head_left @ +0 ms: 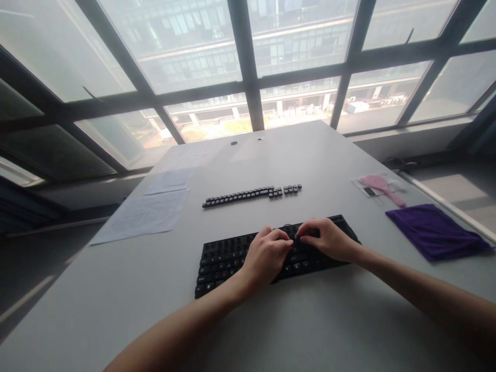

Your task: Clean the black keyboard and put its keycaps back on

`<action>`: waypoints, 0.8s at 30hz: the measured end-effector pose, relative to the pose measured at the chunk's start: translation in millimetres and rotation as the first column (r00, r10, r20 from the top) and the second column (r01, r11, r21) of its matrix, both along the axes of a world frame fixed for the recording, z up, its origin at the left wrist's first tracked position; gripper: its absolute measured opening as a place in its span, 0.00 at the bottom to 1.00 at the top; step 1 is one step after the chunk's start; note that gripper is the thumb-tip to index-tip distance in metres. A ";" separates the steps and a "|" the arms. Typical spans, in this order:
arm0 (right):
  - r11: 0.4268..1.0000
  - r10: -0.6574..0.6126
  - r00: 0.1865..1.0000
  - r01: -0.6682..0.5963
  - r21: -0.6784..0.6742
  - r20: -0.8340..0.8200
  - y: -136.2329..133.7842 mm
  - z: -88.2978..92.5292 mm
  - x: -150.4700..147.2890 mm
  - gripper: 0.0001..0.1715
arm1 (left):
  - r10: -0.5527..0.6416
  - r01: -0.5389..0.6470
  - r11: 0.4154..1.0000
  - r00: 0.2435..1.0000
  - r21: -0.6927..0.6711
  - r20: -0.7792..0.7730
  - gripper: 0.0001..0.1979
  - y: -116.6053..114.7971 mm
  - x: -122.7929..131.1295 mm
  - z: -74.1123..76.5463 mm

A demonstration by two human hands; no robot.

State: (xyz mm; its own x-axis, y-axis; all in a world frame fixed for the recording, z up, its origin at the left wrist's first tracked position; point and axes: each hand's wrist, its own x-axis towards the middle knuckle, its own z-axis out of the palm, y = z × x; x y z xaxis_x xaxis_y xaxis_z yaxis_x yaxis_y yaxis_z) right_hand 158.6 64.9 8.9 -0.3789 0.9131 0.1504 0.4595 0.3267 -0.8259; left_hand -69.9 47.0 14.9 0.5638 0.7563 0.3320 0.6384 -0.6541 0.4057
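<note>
On the pale worktop (155,299), close in front of us, lies a black keyboard (220,258), set at a slight angle so that its right end sits farther from us than its left. Both of our hands are over it, right of its middle, with their fingertips almost meeting. Our left hand (269,253) rests across the keys with its fingers curled and the thumb drawn in toward the index finger; we cannot tell whether it has hold of anything. Our right hand (325,238) comes in from the other side, fingers bent, thumb and index fingertips brought close together at the keys; something small and dark shows at the tips, but we cannot tell whether it is gripped or part of the keyboard.

Beyond the keyboard, well apart from it, we see loose keycaps (240,196) lined up in a long double row, with smaller groups at the right end. Off to our left lie sheets of paper (143,217). To our right, a pink brush-like thing (375,182) lies by some clear plastic, and a folded purple cloth (436,230) lies nearer us. Large windows (298,41) rise past the far edge.
</note>
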 end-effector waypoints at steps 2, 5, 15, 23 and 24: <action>1.000 0.005 1.000 -0.005 0.031 0.013 -1.5 -1.6 -1.0 0.06 | -0.032 0.033 0.999 0.999 0.042 -0.031 0.11 -2.6 -2.2 0.3; 0.996 0.018 0.999 -0.021 0.085 0.030 -3.0 -5.4 -2.6 0.07 | -0.068 0.073 0.994 0.995 0.080 -0.069 0.12 -4.6 -4.5 -0.1; 0.948 0.107 0.989 -0.133 0.290 0.104 -4.1 -10.3 -4.4 0.09 | -0.067 0.068 0.997 0.997 0.026 -0.049 0.13 -1.8 -6.4 -4.9; 0.891 0.170 0.944 -0.271 0.365 0.284 -11.2 -4.3 -1.9 0.13 | -0.050 0.050 0.999 0.999 -0.001 0.021 0.12 -2.8 -6.7 -6.0; 0.890 0.160 0.940 -0.269 0.368 0.302 -11.9 -3.6 -1.3 0.12 | -0.048 0.048 0.999 0.999 -0.002 0.026 0.12 -2.8 -6.6 -5.9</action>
State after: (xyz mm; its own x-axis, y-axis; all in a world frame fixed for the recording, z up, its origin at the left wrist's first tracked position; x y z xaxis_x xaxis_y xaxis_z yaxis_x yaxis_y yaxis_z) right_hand 157.3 53.0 5.3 -0.6337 0.6880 0.3536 0.5172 0.7167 -0.4678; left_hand -76.6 44.2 9.0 0.5908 0.7295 0.3447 0.5957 -0.6825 0.4235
